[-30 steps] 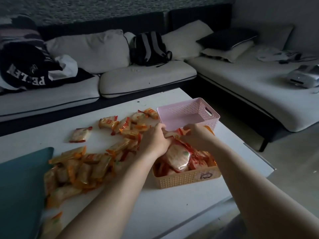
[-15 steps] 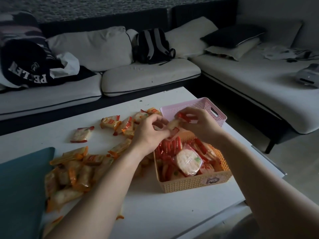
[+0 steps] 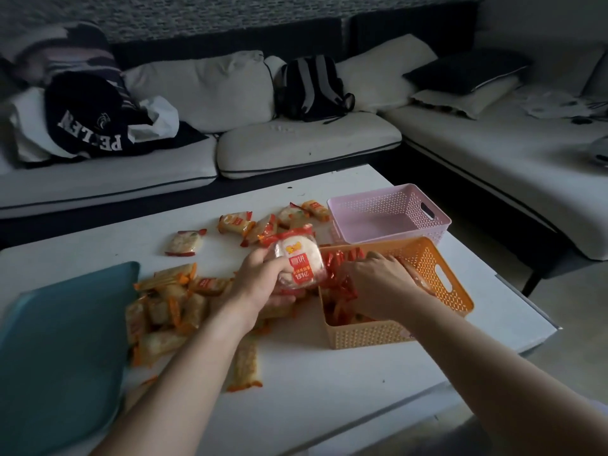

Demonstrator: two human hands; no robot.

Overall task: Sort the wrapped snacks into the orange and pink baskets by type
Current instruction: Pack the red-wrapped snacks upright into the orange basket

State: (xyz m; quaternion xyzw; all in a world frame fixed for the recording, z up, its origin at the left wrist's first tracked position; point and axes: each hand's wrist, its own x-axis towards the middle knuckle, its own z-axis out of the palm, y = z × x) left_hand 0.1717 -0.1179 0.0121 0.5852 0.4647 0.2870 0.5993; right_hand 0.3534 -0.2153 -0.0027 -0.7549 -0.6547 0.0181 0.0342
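My left hand [image 3: 260, 281] holds a round white rice-cracker pack with a red label [image 3: 297, 260] just left of the orange basket [image 3: 437, 284]. My right hand [image 3: 378, 281] reaches down into the orange basket among red-wrapped snacks [image 3: 337, 274]; whether its fingers grip anything is hidden. The pink basket [image 3: 388, 215] stands behind the orange one and looks empty. A heap of orange-edged oblong snack packs [image 3: 167, 304] lies on the white table to the left, and more packs [image 3: 237, 222] lie farther back.
A teal cushion [image 3: 56, 350] covers the table's near left corner. One long pack [image 3: 245, 363] lies by my left forearm. The white table [image 3: 329, 390] ends just right of the baskets. A sofa with pillows, a backpack [image 3: 312, 87] and clothes runs behind.
My left hand has lifted a round cracker pack out to the left of the orange basket. My right hand has dropped from above the basket down into it.
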